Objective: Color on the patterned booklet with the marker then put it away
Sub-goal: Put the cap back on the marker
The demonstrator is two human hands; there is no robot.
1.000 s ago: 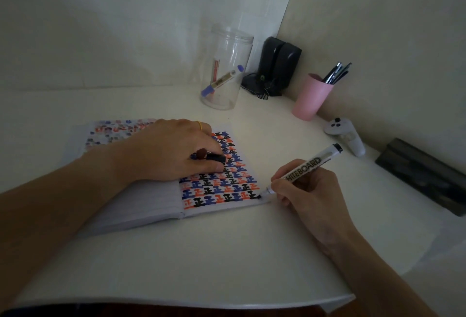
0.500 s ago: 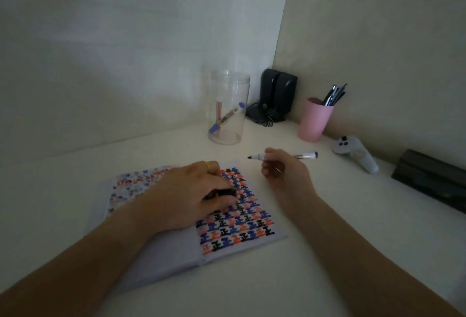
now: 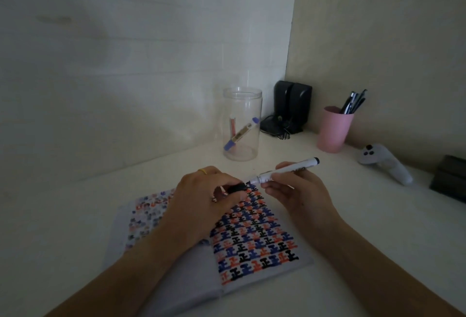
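Observation:
The patterned booklet (image 3: pixel 254 238) lies open on the white table, its right page covered in black, blue and orange shapes. My left hand (image 3: pixel 204 198) rests on the booklet and pinches the black marker cap (image 3: pixel 235 188) between thumb and fingers. My right hand (image 3: pixel 295 190) holds the white marker (image 3: pixel 285 170) by its barrel, almost level above the page's far corner. The marker's tip end points left at the cap, close to it; whether they touch is unclear.
A clear jar (image 3: pixel 242 125) with two markers stands behind the booklet. Black speakers (image 3: pixel 292 104) fill the corner. A pink cup (image 3: pixel 332 130) of pens, a white controller (image 3: pixel 385 162) and a dark box (image 3: pixel 448 178) line the right wall.
My right hand lifted the marker off the page's near corner, swung it up over the far edge and brought its tip toward the cap in my left hand. The view tilted up.

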